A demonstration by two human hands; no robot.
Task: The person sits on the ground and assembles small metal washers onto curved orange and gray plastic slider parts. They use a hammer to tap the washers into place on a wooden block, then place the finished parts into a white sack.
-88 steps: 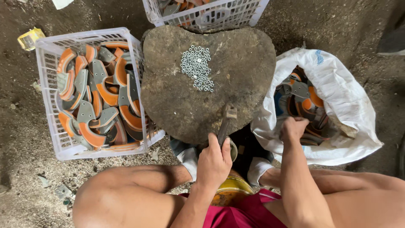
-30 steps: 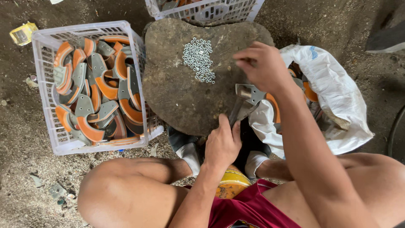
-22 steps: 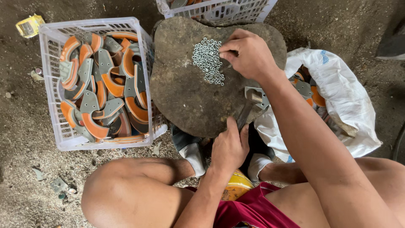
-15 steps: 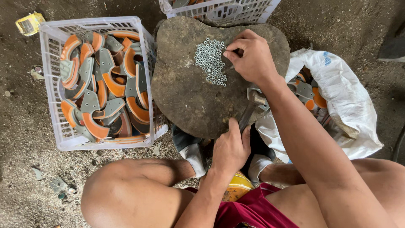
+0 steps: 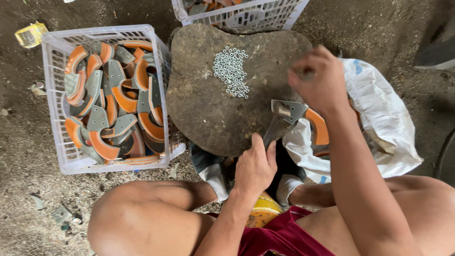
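Observation:
A flat dark stone slab (image 5: 204, 114) lies between my knees, with a pile of small metal nuts (image 5: 231, 71) on its far part. My left hand (image 5: 256, 166) grips the dark handle of a tool (image 5: 274, 132) at the slab's near edge. The tool's head meets a curved grey and orange part (image 5: 305, 116) resting on the slab's right edge. My right hand (image 5: 316, 78) hovers just above that part, fingers pinched on what looks like a small nut, mostly hidden.
A white plastic crate (image 5: 54, 95) on the left is full of curved grey and orange parts. A second white crate (image 5: 241, 14) stands beyond the slab. A white sack (image 5: 379, 128) with more parts lies to the right. The ground is dirt.
My right hand has left the pile of nuts and moved right and nearer, over the grey and orange part. My left hand has stayed on the tool handle.

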